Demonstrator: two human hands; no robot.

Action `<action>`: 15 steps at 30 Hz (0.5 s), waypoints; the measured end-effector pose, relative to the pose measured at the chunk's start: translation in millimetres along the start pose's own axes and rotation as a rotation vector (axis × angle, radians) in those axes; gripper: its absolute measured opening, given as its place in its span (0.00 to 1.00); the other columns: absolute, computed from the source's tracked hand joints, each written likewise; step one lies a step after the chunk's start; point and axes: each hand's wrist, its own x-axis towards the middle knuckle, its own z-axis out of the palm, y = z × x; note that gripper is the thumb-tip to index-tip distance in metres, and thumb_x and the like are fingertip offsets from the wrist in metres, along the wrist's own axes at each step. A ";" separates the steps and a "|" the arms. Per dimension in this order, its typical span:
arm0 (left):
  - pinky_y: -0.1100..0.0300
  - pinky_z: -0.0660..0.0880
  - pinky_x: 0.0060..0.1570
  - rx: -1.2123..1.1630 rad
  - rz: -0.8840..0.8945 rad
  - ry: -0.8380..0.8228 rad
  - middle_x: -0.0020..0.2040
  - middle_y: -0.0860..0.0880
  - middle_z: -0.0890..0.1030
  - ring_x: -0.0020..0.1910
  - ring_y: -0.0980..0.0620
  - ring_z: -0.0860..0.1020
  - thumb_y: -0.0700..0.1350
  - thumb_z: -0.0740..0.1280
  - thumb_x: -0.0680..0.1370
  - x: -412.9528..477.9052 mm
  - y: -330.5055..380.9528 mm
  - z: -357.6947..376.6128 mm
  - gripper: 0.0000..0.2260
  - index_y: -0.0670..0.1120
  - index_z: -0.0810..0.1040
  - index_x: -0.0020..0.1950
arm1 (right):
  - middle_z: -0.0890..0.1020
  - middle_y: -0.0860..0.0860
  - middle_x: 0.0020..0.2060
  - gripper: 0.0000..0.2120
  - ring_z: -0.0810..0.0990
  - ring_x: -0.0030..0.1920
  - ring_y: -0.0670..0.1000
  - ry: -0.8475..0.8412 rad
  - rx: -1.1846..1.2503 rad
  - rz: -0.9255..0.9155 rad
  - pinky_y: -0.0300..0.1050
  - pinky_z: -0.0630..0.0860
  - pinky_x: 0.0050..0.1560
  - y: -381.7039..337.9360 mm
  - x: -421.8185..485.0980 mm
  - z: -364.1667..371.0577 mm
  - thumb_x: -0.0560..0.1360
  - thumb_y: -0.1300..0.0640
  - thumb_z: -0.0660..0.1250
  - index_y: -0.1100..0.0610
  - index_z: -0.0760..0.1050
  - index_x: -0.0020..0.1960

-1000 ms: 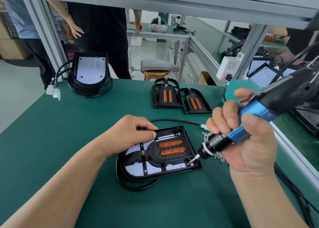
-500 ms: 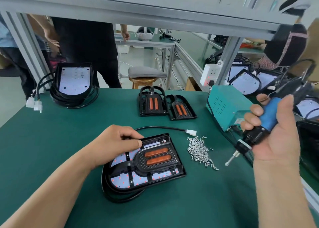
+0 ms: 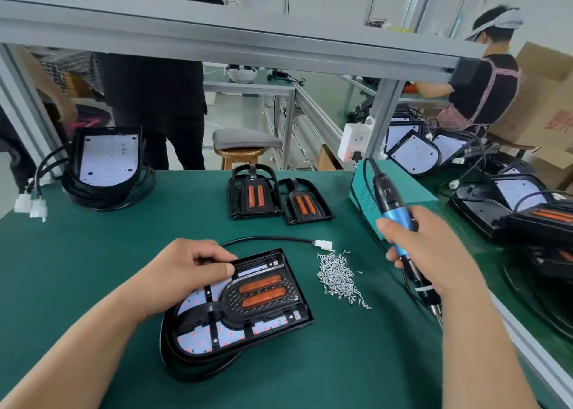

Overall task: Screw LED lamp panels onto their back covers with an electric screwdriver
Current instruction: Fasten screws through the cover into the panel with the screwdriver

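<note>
Change: the electric screwdriver [image 3: 394,211] has come off the LED lamp [image 3: 248,303] at its lower right corner and now stands right of centre, tip down, clear of the work.
Right hand [image 3: 434,253]: fingers wrapped round the blue barrel.
Left hand [image 3: 192,272]: fingers curled over the lamp's upper left edge, thumb on top, holding it on the green mat [image 3: 93,253] at mid-frame, as before.
Screw pile [image 3: 338,277]: just right of the lamp.
Meaning: that corner looks fastened; probably another screw comes next.

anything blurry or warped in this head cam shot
Head view: the wide-angle lens bows the grey aluminium frame beam; the black lamp panel with orange reflectors at centre is sharp; the black lamps at far right are smeared; light is soft, no harsh glare.
</note>
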 end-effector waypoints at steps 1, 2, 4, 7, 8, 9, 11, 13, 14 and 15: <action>0.51 0.80 0.59 0.000 0.003 0.001 0.51 0.47 0.87 0.53 0.45 0.86 0.39 0.75 0.79 -0.2 0.3 0.0 0.07 0.50 0.90 0.49 | 0.86 0.48 0.39 0.18 0.88 0.36 0.53 -0.001 -0.046 0.013 0.51 0.84 0.37 1.9 1.4 2.9 0.72 0.37 0.74 0.46 0.78 0.54; 0.51 0.80 0.59 0.000 0.005 0.004 0.51 0.47 0.87 0.53 0.45 0.85 0.39 0.75 0.78 -0.1 0.8 0.2 0.07 0.50 0.90 0.49 | 0.86 0.49 0.37 0.16 0.87 0.35 0.52 0.003 -0.091 0.026 0.51 0.83 0.37 4.4 2.9 6.0 0.73 0.37 0.74 0.47 0.78 0.53; 0.51 0.80 0.59 -0.003 0.004 0.013 0.51 0.47 0.87 0.53 0.44 0.85 0.39 0.75 0.78 0.5 1.2 1.0 0.07 0.50 0.90 0.49 | 0.85 0.51 0.36 0.14 0.86 0.34 0.52 0.010 -0.161 0.049 0.51 0.83 0.37 9.5 6.2 11.6 0.76 0.40 0.73 0.48 0.77 0.52; 0.50 0.80 0.59 -0.002 0.011 0.015 0.50 0.45 0.87 0.53 0.43 0.85 0.38 0.75 0.78 0.9 0.5 1.6 0.07 0.49 0.90 0.49 | 0.85 0.55 0.38 0.10 0.85 0.39 0.59 -0.004 -0.315 0.063 0.55 0.81 0.42 14.2 10.7 19.0 0.76 0.46 0.68 0.52 0.75 0.49; 0.51 0.80 0.59 -0.003 0.014 0.017 0.50 0.45 0.87 0.53 0.43 0.85 0.38 0.75 0.78 0.8 0.2 1.2 0.07 0.49 0.90 0.49 | 0.84 0.56 0.39 0.10 0.85 0.41 0.60 -0.021 -0.372 0.063 0.53 0.78 0.41 15.3 11.9 20.7 0.76 0.48 0.67 0.54 0.74 0.48; 0.52 0.80 0.58 -0.007 0.014 0.017 0.50 0.46 0.87 0.52 0.44 0.85 0.38 0.75 0.78 0.7 -0.2 0.8 0.07 0.49 0.90 0.49 | 0.83 0.55 0.40 0.09 0.83 0.42 0.60 -0.040 -0.433 0.060 0.52 0.75 0.41 16.0 12.5 22.5 0.76 0.49 0.67 0.54 0.73 0.47; 0.55 0.80 0.56 -0.023 0.011 0.012 0.51 0.47 0.87 0.50 0.47 0.86 0.38 0.75 0.78 0.2 -0.7 -0.3 0.07 0.49 0.90 0.49 | 0.80 0.51 0.39 0.09 0.80 0.40 0.54 -0.052 -0.580 0.037 0.49 0.70 0.36 16.1 12.9 26.6 0.76 0.49 0.67 0.53 0.71 0.45; 0.59 0.81 0.54 -0.040 0.010 0.002 0.51 0.47 0.88 0.50 0.49 0.87 0.38 0.75 0.78 -0.4 -1.4 -1.1 0.07 0.50 0.90 0.49 | 0.79 0.48 0.39 0.12 0.78 0.39 0.50 -0.020 -0.694 0.012 0.48 0.66 0.35 15.0 12.3 31.6 0.75 0.45 0.70 0.51 0.70 0.44; 0.60 0.81 0.52 -0.052 0.011 -0.004 0.51 0.47 0.88 0.49 0.49 0.87 0.39 0.75 0.79 -0.7 -1.7 -1.4 0.07 0.50 0.90 0.50 | 0.79 0.48 0.38 0.14 0.78 0.38 0.50 0.000 -0.730 0.005 0.48 0.66 0.34 14.4 12.1 33.9 0.75 0.43 0.71 0.50 0.70 0.44; 0.61 0.82 0.51 -0.067 0.011 -0.009 0.50 0.47 0.88 0.49 0.49 0.87 0.39 0.74 0.79 -0.9 -2.1 -1.7 0.07 0.50 0.90 0.50 | 0.78 0.48 0.38 0.15 0.78 0.38 0.50 0.013 -0.763 -0.001 0.48 0.66 0.34 13.9 11.7 35.7 0.74 0.42 0.72 0.50 0.70 0.44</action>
